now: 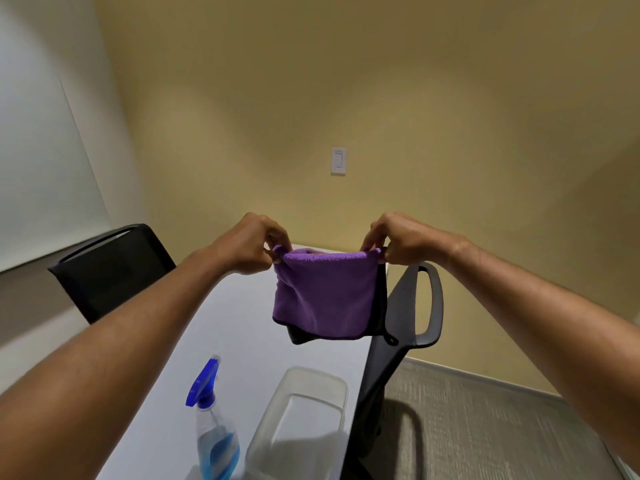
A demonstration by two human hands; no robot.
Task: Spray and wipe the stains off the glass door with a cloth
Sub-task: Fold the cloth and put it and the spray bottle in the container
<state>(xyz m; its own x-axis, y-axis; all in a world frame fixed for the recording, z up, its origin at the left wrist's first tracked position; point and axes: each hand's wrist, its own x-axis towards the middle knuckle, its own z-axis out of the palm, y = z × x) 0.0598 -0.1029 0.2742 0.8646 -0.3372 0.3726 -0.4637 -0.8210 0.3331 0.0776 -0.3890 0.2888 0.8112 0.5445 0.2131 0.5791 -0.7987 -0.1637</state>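
Note:
A purple cloth [325, 294] with a black edge hangs folded in the air above the white table [239, 313]. My left hand [247, 242] pinches its top left corner and my right hand [398, 237] pinches its top right corner, holding it stretched between them. A clear spray bottle [213, 427] with a blue trigger head and blue liquid stands upright on the table near me, below my left forearm. No glass door shows in this view.
A clear plastic container [301, 420] sits on the table right of the bottle. A black chair [110, 268] stands at the table's left, another black chair [412, 306] at its right. A yellow wall with a light switch [338, 161] is ahead. Grey carpet [485, 427] lies right.

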